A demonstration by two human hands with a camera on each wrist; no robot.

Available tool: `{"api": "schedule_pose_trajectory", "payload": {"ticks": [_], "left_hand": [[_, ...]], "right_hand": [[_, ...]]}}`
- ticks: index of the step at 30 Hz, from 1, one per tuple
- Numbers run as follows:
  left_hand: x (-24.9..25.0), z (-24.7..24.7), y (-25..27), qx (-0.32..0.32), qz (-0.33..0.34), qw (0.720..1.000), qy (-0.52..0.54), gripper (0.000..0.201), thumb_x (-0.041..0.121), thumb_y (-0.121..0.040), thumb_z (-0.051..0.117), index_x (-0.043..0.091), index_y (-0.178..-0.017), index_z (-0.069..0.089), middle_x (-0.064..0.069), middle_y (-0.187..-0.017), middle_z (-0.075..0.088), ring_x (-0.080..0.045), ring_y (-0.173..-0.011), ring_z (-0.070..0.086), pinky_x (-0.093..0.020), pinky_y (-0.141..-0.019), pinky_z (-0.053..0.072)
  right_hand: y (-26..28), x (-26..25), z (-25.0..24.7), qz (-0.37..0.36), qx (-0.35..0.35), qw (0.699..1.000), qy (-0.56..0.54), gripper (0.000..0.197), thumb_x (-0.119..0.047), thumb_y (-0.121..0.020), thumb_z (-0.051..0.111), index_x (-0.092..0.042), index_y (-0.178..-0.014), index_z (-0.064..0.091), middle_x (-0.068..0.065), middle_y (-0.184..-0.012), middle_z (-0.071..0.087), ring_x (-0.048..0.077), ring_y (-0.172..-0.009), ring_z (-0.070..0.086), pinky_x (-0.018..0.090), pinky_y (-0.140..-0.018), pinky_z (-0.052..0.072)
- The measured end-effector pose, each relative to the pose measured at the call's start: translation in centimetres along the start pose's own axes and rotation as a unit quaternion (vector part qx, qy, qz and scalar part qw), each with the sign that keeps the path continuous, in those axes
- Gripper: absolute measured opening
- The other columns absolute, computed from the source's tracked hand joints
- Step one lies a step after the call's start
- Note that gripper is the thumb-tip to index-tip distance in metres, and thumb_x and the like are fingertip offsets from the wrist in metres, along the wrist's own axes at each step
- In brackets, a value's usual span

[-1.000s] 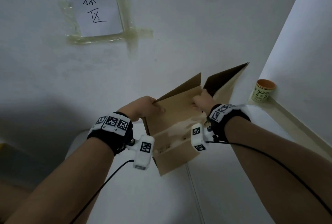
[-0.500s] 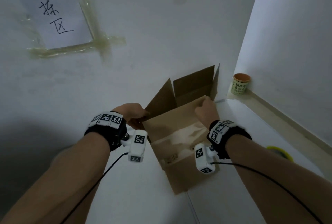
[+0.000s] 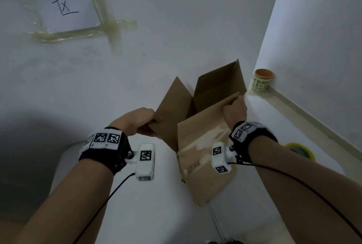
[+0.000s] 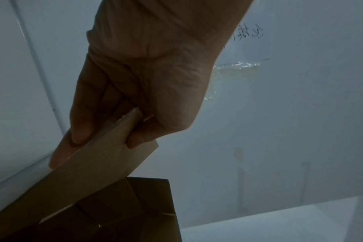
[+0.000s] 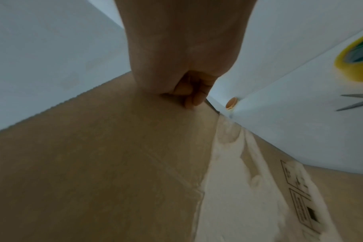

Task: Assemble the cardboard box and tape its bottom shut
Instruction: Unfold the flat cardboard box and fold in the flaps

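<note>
A brown cardboard box is held up over a white table, opened into a square tube with its flaps spread. My left hand pinches the edge of the box's left flap between thumb and fingers. My right hand grips the top edge of the near panel at its far right corner, fingers curled over the rim. The near panel carries torn paper and a printed label. A yellow roll of tape lies on the table to the right, partly hidden by my right forearm.
A paper cup stands in the corner on a ledge by the right wall. Scissors lie near the tape roll. A taped paper sign with handwriting hangs on the back wall. A seam runs along the table below the box.
The box has opened from nearly flat into a square tube. My left hand drew the left flap outward to the left, and my right hand slid along the near panel's edge to its right corner.
</note>
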State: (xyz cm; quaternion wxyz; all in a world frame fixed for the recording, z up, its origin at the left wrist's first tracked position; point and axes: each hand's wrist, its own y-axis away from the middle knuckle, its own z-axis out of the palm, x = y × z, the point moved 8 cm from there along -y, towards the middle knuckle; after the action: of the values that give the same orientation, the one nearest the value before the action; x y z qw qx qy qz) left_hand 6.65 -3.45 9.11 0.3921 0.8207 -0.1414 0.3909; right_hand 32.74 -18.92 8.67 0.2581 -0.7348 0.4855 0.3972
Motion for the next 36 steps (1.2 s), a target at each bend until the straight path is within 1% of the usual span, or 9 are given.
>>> {"api": "schedule_pose_trajectory", "payload": {"ticks": [6,10,12,16,18,22,25,30,36], "left_hand": [[-3.8,-3.4,2.4,0.018,-0.052,0.998,-0.025,0.022,0.015,-0.092,0.056,-0.001,-0.105,0.063,-0.017,-0.089,0.073,-0.025,-0.074,0.073,-0.027,-0.06,0.059],[-4.8,-4.8,3.6,-0.021,-0.085,0.994,-0.06,0.026,0.016,-0.089,0.053,0.0,-0.108,0.063,-0.02,-0.097,0.074,-0.03,-0.093,0.071,-0.035,-0.09,0.053],[-4.0,-4.3,3.7,-0.049,-0.083,0.993,-0.066,0.021,0.017,-0.087,0.052,0.003,-0.095,0.064,-0.018,-0.093,0.074,-0.03,-0.095,0.071,-0.036,-0.098,0.048],[-1.2,-3.6,2.3,-0.059,-0.075,0.995,-0.04,0.023,0.013,-0.087,0.051,0.008,-0.065,0.056,-0.013,-0.073,0.07,-0.035,-0.094,0.069,-0.033,-0.091,0.048],[0.7,-2.8,1.0,-0.073,-0.06,0.995,-0.029,0.021,0.014,-0.088,0.052,0.005,-0.07,0.06,-0.015,-0.073,0.069,-0.036,-0.095,0.069,-0.036,-0.091,0.051],[4.4,-1.0,-1.7,-0.058,-0.028,0.996,-0.059,0.025,0.013,-0.087,0.05,-0.002,-0.093,0.069,-0.017,-0.094,0.075,-0.022,-0.076,0.074,-0.02,-0.057,0.053],[6.0,1.9,-3.8,-0.084,-0.022,0.995,-0.045,0.037,0.009,-0.087,0.05,-0.013,-0.114,0.063,-0.023,-0.104,0.071,-0.024,-0.079,0.074,-0.02,-0.05,0.053],[7.1,7.3,-5.7,-0.137,-0.022,0.989,0.047,0.038,-0.001,-0.085,0.048,-0.022,-0.115,0.057,-0.034,-0.11,0.065,-0.036,-0.097,0.07,-0.036,-0.083,0.059],[4.9,12.0,-5.4,-0.225,-0.056,0.971,0.062,0.036,-0.004,-0.085,0.051,-0.02,-0.115,0.058,-0.03,-0.112,0.065,-0.036,-0.101,0.069,-0.033,-0.087,0.058]], "right_hand": [[3.8,-5.8,5.5,-0.121,-0.097,0.988,0.027,0.044,-0.002,-0.085,0.042,-0.002,-0.129,0.044,0.017,-0.125,0.053,0.034,-0.115,0.053,0.043,-0.1,0.044],[5.5,-8.6,7.5,-0.167,-0.109,0.978,0.063,0.037,-0.005,-0.09,0.042,-0.002,-0.127,0.045,0.013,-0.117,0.055,0.026,-0.1,0.055,0.029,-0.079,0.04],[5.5,-9.1,7.0,-0.171,-0.1,0.978,0.061,0.036,-0.005,-0.091,0.041,-0.002,-0.126,0.045,0.014,-0.116,0.056,0.03,-0.103,0.056,0.032,-0.079,0.039],[4.2,-8.6,4.0,-0.157,-0.064,0.984,0.046,0.039,-0.004,-0.09,0.041,0.002,-0.129,0.042,0.018,-0.125,0.052,0.035,-0.114,0.053,0.037,-0.092,0.043],[3.1,-7.8,1.7,-0.131,-0.04,0.99,0.028,0.035,-0.004,-0.091,0.038,0.004,-0.125,0.043,0.02,-0.128,0.049,0.036,-0.117,0.05,0.043,-0.098,0.041],[0.1,-4.7,-3.6,-0.048,0.017,0.998,-0.023,0.031,-0.01,-0.096,0.032,0.002,-0.121,0.047,0.019,-0.126,0.052,0.035,-0.116,0.051,0.044,-0.099,0.041],[-1.5,-1.6,-6.9,0.004,0.047,0.998,-0.048,0.036,-0.017,-0.098,0.031,0.0,-0.121,0.051,0.019,-0.126,0.055,0.035,-0.115,0.051,0.042,-0.097,0.039],[-2.3,4.6,-9.4,0.119,0.048,0.989,-0.078,0.066,-0.051,-0.099,0.028,0.0,-0.139,0.039,0.019,-0.141,0.045,0.034,-0.129,0.044,0.039,-0.106,0.033],[-2.2,10.4,-8.1,0.223,0.06,0.969,-0.092,0.098,-0.068,-0.081,0.052,-0.004,-0.149,0.019,0.017,-0.149,0.026,0.04,-0.133,0.036,0.054,-0.105,0.039]]}}
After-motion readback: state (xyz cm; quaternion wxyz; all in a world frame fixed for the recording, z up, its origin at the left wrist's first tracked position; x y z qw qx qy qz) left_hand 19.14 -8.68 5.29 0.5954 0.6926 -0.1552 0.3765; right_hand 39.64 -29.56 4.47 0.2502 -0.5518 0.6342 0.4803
